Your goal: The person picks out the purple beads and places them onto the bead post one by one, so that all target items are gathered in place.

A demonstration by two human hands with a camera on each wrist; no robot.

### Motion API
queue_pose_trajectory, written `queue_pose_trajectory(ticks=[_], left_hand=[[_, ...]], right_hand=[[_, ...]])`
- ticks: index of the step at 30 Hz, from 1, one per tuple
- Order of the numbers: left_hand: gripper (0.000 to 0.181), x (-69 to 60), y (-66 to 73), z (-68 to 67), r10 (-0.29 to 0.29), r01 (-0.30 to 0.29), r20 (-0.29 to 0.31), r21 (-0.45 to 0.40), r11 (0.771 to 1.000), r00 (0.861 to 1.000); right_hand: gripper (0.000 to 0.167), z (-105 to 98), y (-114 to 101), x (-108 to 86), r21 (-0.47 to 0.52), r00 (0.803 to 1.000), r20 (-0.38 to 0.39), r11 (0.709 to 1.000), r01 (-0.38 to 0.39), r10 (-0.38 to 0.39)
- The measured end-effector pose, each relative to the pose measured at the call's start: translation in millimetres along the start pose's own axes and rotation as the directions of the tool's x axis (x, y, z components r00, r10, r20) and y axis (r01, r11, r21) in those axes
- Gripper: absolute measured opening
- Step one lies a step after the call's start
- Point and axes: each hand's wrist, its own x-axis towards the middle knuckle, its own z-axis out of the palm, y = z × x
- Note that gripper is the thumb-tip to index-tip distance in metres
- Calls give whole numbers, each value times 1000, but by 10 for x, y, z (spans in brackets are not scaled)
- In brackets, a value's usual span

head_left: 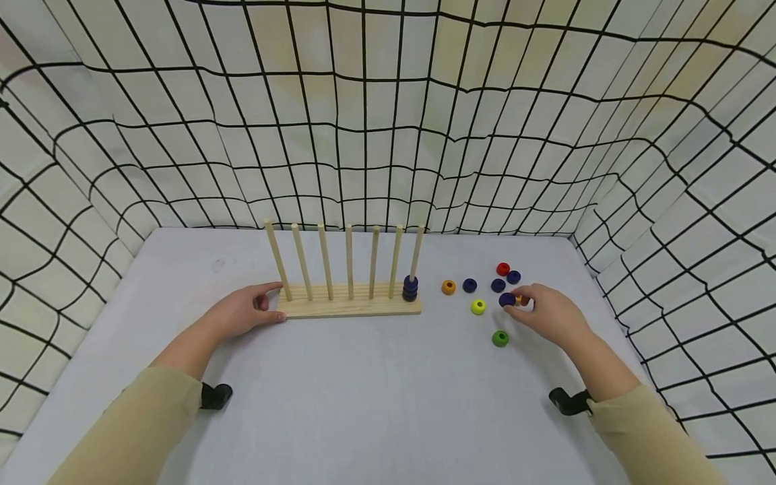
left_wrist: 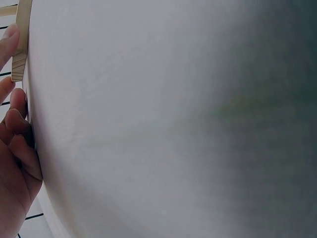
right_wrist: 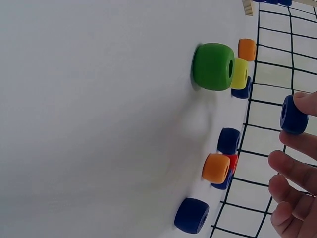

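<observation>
A wooden rack [head_left: 348, 308] with a row of upright pegs stands on the white table. Its left end is held by my left hand [head_left: 245, 311], thumb at the front and fingers toward the back; the left wrist view shows the end of the board [left_wrist: 21, 44] between thumb and finger. Dark blue beads [head_left: 410, 289] are stacked on the rightmost peg. My right hand [head_left: 554, 318] pinches a dark blue bead [right_wrist: 294, 115] between thumb and finger, raised off the table in the right wrist view. An orange bead [right_wrist: 216, 168] is partly hidden by that hand in the head view.
Loose beads lie right of the rack: orange [head_left: 448, 287], yellow [head_left: 478, 307], green [head_left: 500, 338], red [head_left: 503, 269] and several dark blue [head_left: 469, 285]. One more dark blue bead [right_wrist: 192, 215] shows in the right wrist view. Black netting [head_left: 364, 124] over white walls surrounds the table.
</observation>
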Motion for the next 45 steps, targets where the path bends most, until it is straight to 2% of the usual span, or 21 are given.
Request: queue_pose_trajectory(ticks=[18,30,45], left_hand=[[84,4,-10,-3,7,-7,-2,3,1000,1000],[84,9,28,-21,-5,5,3,2,1000,1000],[83,-19,62,-28,-4,4,6,-7,1000,1000]], right_hand=[[48,25,-221,123,17,999,-52,1000,13,-12],[47,-16,-333,156,50,997,-60,997,60,-57],[42,17,-414,195,82,996,-69,995,58,-52]])
